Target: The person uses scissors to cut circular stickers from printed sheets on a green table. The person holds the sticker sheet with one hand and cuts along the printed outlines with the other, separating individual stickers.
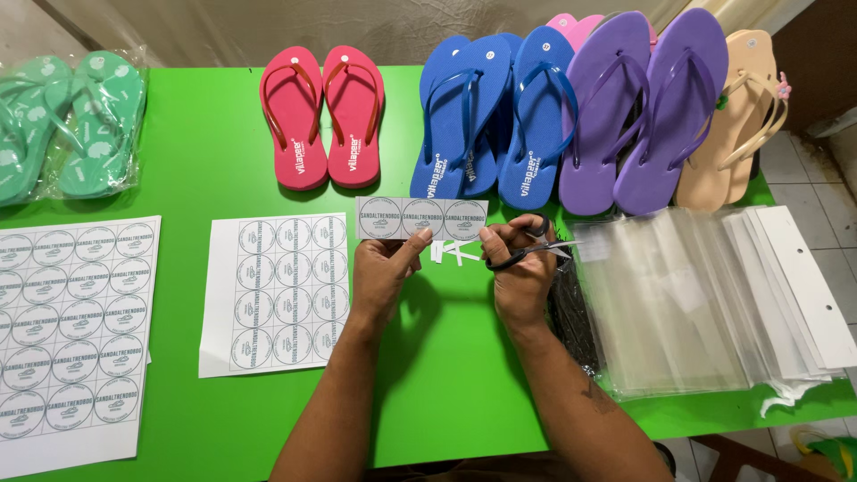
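**Label strip under the scissors**

A short white paper strip of three round printed labels point(421, 218) is pinched at its lower edge between thumb and fingers of the left hand point(382, 270) and held up just above the bright green desk point(223, 170). The right hand point(520, 268) has its grip closed through the handles of black-handled scissors point(527, 252), blades pointing right, away from the strip – whether the blades stand apart I cannot tell.

Judging by what lies about, the cutting is at an early stage: a few thin white offcuts point(453, 253) rest on the desk between the hands, while a white sheet of uncut round labels point(284, 290) sits just left of the left forearm and a larger stack of label sheets point(71, 330) lies further left – most labels remain to be cut.

Both forearms reach in from the bottom edge, wrists raised, hands near each other at the middle of the desk.
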